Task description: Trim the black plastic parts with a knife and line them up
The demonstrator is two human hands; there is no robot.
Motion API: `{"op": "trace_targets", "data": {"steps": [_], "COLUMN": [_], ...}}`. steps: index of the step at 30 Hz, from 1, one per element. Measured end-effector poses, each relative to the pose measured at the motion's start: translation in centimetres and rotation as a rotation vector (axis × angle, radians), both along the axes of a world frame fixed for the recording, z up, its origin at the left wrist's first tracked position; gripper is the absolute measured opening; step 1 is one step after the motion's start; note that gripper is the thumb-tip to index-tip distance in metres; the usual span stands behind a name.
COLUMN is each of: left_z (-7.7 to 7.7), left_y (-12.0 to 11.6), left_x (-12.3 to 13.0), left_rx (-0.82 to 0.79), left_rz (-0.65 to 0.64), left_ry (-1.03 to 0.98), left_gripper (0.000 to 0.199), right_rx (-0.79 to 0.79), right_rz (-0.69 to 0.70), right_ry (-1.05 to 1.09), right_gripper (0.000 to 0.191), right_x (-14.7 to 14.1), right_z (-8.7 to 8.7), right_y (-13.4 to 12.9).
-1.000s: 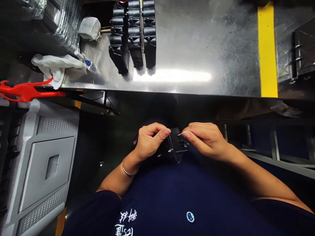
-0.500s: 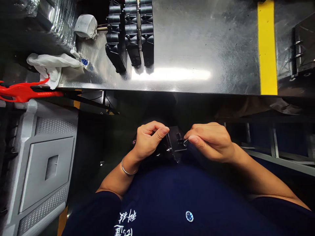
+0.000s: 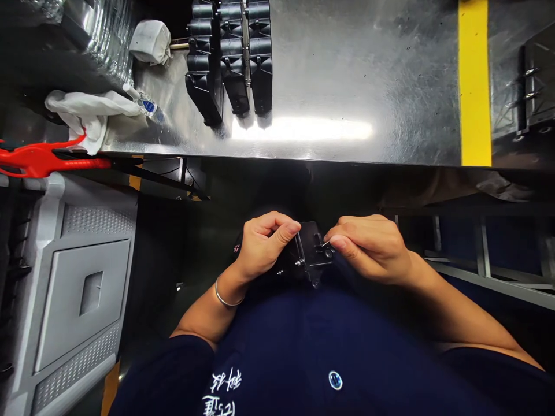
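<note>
Off the metal workbench (image 3: 329,75), below its near edge, we hold a black bracket-like part (image 3: 309,241) before our shirt (image 3: 295,346), left hand (image 3: 264,245) pinching its upper end between thumb and forefinger, seemingly to steady it; our right hand (image 3: 375,248), thumb and fingertips pressed together, pinches a thin metal pin (image 3: 326,244) beside it, likely for fine control, while black moulded housings (image 3: 261,75) line up near the bench's front edge, apparently within reach

Metal table (image 3: 329,69), 1 yellow stripe (image 3: 474,86), gray plastic cabinet (image 3: 82,300)
</note>
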State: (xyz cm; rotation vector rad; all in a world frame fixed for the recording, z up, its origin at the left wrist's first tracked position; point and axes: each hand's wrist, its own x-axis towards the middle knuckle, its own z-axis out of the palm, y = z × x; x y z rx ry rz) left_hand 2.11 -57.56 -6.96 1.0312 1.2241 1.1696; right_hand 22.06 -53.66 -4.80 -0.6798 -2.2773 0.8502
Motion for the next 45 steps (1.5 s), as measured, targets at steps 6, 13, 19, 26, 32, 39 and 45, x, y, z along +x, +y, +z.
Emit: {"op": "trace_targets", "data": {"steps": [6, 13, 19, 26, 32, 39, 45], "left_z": [0.4, 0.7, 0.9, 0.9, 0.7, 0.7, 0.5], "left_y": [-0.2, 0.2, 0.1, 0.3, 0.4, 0.4, 0.4], "left_x": [0.3, 0.1, 0.0, 0.1, 0.1, 0.4, 0.3], "left_rx": [-0.039, -0.009, -0.014, -0.064, -0.118, -0.200, -0.234], "left_rz": [-0.035, -0.004, -0.045, -0.038, -0.026, 0.003, 0.004], "left_ry": [-0.020, -0.020, -0.010, -0.022, -0.060, -0.106, -0.086], "left_gripper": [0.043, 0.043, 0.042, 0.044, 0.046, 0.047, 0.048], "right_rx": [-0.307, -0.272, -0.060, 0.096, 0.107, 0.173, 0.222], "right_rz": [0.206, 0.202, 0.168, 0.114, 0.073, 0.005, -0.004], "right_ry": [-0.011, 0.074, -0.056, -0.089, -0.147, -0.134, -0.217], "right_gripper": [0.033, 0.040, 0.046, 0.048, 0.044, 0.041, 0.046], "right_x": [0.6, 0.7, 0.1, 0.2, -0.1, -0.2, -0.1], "right_z": [0.6, 0.5, -0.4, 0.0, -0.1, -0.2, -0.4], "right_y": [0.7, 0.9, 0.5, 0.4, 0.3, 0.3, 0.4]}}
